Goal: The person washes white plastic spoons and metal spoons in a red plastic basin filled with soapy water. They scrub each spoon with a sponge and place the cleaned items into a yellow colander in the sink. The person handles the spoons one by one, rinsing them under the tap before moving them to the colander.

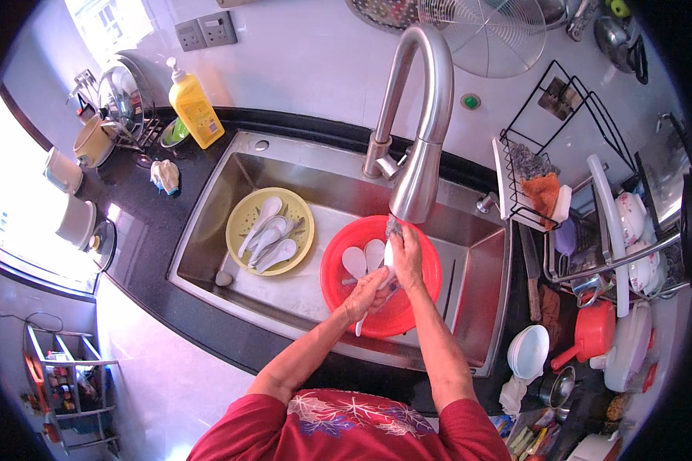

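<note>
In the sink [331,173] stands a red plastic basin [338,303], with white soup spoons [354,262] lying in it. Over this basin my left hand [366,293] is closed around another white spoon [389,260], whose handle seems to poke out below the fingers. My right hand [407,257] is closed against the same spoon's upper end. A grey scouring pad [393,226] shows at the right fingertips. Left of the basin, a yellow-green colander [238,223] holds several white spoons [269,242].
The steel faucet [424,154] arches above the red basin, close to my right hand. A yellow pump bottle [195,106] stands behind the sink at left. At right are a wire rack [550,138], stacked white bowls [528,352] and a red dipper [593,332].
</note>
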Demonstrator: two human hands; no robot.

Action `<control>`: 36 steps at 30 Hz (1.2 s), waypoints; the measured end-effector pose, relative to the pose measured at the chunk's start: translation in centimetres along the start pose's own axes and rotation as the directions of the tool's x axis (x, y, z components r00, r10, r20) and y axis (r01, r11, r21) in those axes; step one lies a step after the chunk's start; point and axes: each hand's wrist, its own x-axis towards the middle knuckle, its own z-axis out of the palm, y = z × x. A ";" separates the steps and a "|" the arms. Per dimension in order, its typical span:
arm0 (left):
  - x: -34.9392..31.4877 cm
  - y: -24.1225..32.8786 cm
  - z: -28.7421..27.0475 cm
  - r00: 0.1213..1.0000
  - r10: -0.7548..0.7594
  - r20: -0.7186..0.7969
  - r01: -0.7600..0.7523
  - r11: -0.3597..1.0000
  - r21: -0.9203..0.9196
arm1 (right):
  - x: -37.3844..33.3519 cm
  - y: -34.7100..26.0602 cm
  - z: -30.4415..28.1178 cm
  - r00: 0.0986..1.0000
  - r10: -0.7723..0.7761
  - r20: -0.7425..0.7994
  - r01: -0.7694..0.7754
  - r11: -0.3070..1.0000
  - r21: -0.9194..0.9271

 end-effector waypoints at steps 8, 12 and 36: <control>0.8 0.0 -2.0 0.989 -0.011 -0.146 -0.013 0.986 -0.165 | -7.3 -2.7 1.2 0.996 -0.072 -0.060 0.064 0.989 -0.132; 0.2 0.1 -2.5 0.997 -0.031 -0.074 0.019 0.987 -0.157 | -5.9 -0.7 1.0 0.999 0.026 -0.018 -0.029 0.991 -0.133; 2.0 -0.1 -3.8 0.972 0.234 0.016 -0.186 0.810 -0.557 | -4.1 -2.5 1.4 0.953 -0.005 0.302 0.042 0.992 -0.116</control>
